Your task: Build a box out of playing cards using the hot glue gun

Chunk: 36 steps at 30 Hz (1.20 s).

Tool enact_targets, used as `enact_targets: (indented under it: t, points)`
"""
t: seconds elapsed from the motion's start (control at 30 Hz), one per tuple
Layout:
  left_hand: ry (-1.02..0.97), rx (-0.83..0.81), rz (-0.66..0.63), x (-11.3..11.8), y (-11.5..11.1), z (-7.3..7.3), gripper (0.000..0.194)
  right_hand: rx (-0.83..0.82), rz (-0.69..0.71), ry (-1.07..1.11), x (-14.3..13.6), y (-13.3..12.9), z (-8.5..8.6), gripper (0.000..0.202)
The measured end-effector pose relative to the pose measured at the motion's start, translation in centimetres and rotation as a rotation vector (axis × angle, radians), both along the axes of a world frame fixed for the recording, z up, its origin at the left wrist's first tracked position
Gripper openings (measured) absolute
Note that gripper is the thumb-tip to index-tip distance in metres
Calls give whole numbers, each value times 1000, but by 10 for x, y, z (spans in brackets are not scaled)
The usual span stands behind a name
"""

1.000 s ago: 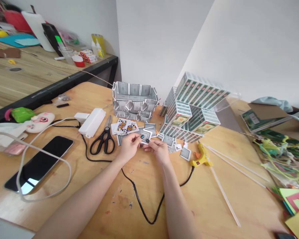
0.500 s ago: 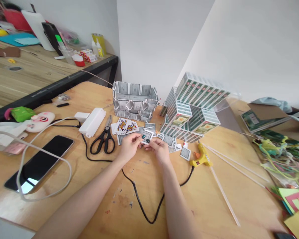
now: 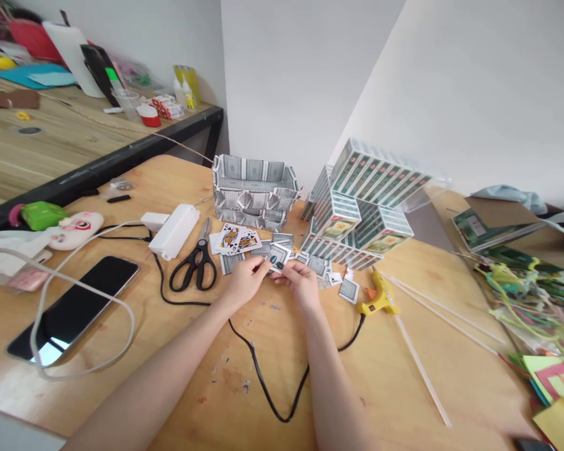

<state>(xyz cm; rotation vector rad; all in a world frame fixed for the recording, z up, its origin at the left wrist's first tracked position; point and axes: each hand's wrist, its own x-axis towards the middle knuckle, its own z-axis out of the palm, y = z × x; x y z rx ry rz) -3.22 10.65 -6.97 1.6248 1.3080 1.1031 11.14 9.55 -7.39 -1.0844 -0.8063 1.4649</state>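
My left hand (image 3: 250, 279) and my right hand (image 3: 299, 282) come together over the middle of the wooden table. Both are closed, with thumbs and fingers pinching one grey-backed playing card (image 3: 279, 255) between them. Just behind lie loose playing cards, with face-up queens (image 3: 237, 238) on top of the left pile. More scattered cards (image 3: 317, 263) lie to the right of my right hand. Farther back stands a box-like structure made of grey-backed cards (image 3: 256, 185). Black-handled scissors (image 3: 196, 263) rest left of my left hand.
Stacked card decks (image 3: 348, 213) stand at the back right. A yellow glue gun (image 3: 378, 297) lies at right, its black cord looping in front of my hands. White glue sticks (image 3: 423, 369) lie beyond it. On the left are a phone (image 3: 75, 307) and a white adapter (image 3: 175, 230).
The card between my hands has shifted and tilted slightly, and my left fingers have moved a little. Everything else stays in place apart from a slight camera shift.
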Motion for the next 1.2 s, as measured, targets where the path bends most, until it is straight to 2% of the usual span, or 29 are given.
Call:
enact_targets:
  t: [0.5,0.73,0.97,1.2]
  points:
    - [-46,1,-124,-3,1,5,40,-4,22,26,2,0,0,18]
    - [-119,-40,-123,-2,1,5,44,-13,19,24,2,1,-1,19]
    - [-195,-77,-107,2,3,-2,52,-20,15,34,2,1,0,18]
    - [-167,-88,-129,2,0,3,49,-25,57,37,2,-1,3,13]
